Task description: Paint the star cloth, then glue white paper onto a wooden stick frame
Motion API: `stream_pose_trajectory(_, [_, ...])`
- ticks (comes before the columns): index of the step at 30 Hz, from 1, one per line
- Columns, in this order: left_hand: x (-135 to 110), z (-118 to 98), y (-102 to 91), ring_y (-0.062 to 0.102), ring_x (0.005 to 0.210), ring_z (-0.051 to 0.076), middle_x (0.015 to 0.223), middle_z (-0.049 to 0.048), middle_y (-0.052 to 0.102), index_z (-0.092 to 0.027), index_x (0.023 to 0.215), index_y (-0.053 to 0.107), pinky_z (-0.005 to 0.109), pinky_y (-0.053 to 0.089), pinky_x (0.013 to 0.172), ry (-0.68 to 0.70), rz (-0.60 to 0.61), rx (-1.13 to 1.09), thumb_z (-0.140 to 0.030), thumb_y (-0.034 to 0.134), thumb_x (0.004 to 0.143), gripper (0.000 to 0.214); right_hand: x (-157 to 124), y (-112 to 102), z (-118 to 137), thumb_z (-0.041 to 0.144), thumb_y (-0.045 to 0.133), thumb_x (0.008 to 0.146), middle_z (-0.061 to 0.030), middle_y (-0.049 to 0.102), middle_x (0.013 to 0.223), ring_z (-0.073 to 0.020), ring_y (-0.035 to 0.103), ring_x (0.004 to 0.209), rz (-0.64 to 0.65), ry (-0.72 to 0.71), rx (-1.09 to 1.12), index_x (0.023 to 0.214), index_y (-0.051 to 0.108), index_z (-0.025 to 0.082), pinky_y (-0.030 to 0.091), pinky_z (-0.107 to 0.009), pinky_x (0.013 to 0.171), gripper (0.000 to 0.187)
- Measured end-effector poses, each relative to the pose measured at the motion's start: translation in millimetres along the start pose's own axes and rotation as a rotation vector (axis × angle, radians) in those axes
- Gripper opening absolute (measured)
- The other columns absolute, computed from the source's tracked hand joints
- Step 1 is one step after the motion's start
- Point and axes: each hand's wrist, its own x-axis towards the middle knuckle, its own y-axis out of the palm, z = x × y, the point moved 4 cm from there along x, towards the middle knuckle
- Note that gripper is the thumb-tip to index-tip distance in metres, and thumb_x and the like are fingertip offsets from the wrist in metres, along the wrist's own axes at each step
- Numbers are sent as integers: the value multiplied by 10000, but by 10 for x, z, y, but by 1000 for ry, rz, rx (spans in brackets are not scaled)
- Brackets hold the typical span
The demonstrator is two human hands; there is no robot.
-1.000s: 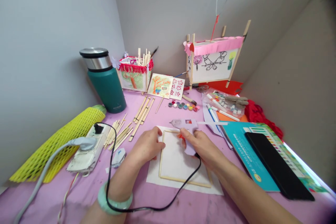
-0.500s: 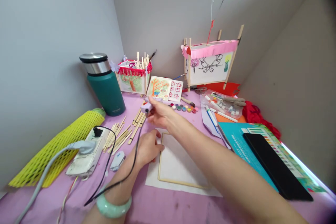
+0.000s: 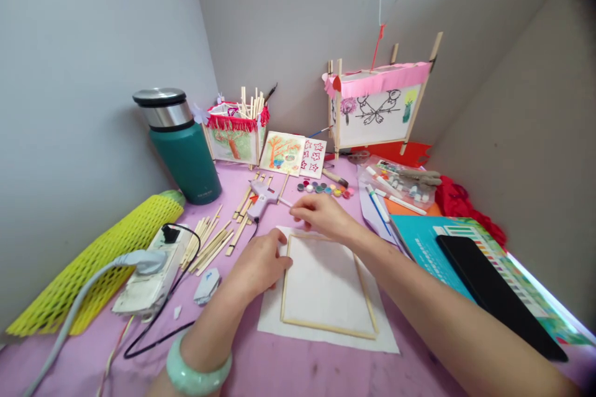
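My left hand (image 3: 263, 263), a pale green bangle on its wrist, grips the left side of a square wooden stick frame (image 3: 328, 330). Thumb and fingers close around the stick near its upper left corner. The frame lies flat on a sheet of white paper (image 3: 390, 342). A small white glue gun (image 3: 263, 198) with an orange trigger lies beyond, its glue stick sticking out at the back. Beside that stick's end is my right hand (image 3: 321, 216), fingers loosely curled and apart, with nothing seen in them. My right hand and forearm cover part of the frame's far side.
Bundles of wooden sticks (image 3: 212, 248), a power strip (image 3: 149, 285) with cables and a green bottle (image 3: 184, 155) stand left. Behind are a decorated box (image 3: 233, 139), paint pots (image 3: 326, 188) and a paper lantern (image 3: 372, 115). A black phone-like slab (image 3: 498, 298) lies right on a blue book (image 3: 437, 260).
My right hand has let go of the glue gun, which now lies on the table, and has drawn back to the right. My left hand stays on the frame. The black cord has dropped lower.
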Motion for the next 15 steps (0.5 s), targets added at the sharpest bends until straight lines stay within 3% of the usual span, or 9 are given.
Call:
stream_pose_trajectory(2, [-7, -5, -4, 510, 345, 78, 630, -76, 565, -231, 980, 494, 220, 354, 418, 10, -5, 16, -215, 536, 722, 262, -190, -99, -123, 198, 559, 800, -16, 661, 769, -120, 574, 681, -101, -121, -258, 783, 682, 174, 403, -235, 638, 127])
stream_pose_trajectory(5, [-10, -9, -3, 515, 352, 76, 611, -84, 560, -229, 977, 498, 219, 359, 443, 21, -11, 38, -211, 536, 722, 258, -379, -79, -234, 192, 540, 822, -22, 662, 878, -131, 578, 798, -118, -192, -452, 871, 701, 206, 386, -242, 715, 168])
stream_pose_trajectory(15, [-7, -15, 7, 537, 397, 87, 564, -96, 562, -238, 986, 503, 224, 359, 483, 35, -10, 62, -236, 531, 750, 237, -404, 63, -305, 193, 513, 866, -12, 634, 888, -126, 588, 807, -132, -181, -588, 902, 684, 219, 358, -233, 690, 177])
